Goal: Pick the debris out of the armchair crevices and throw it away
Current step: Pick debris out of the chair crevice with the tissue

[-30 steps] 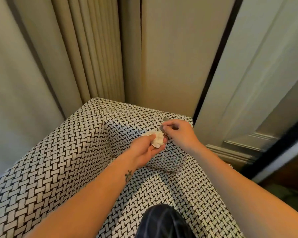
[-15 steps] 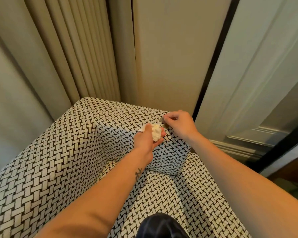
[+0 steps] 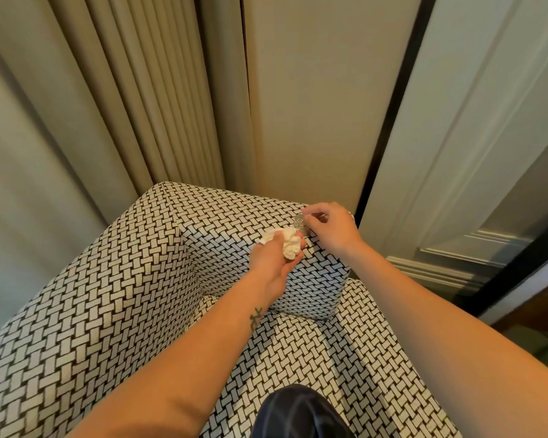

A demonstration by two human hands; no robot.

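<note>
The armchair is covered in a black-and-white woven pattern and fills the lower half of the view. My left hand grips a crumpled white tissue over the chair's right arm. Just right of it, my right hand pinches a small shiny silvery scrap at the top of that arm, close to the tissue. What the scrap is cannot be made out. The seat crevice below is partly hidden by my forearms.
Beige curtains hang behind the chair, with a beige wall panel beside them. A white panelled door with a dark frame stands to the right. A dark rounded object sits at the bottom edge.
Both hands moved up and slightly right along the chair's right arm, staying together. The tissue stays in my left hand and the silvery scrap in my right fingers.
</note>
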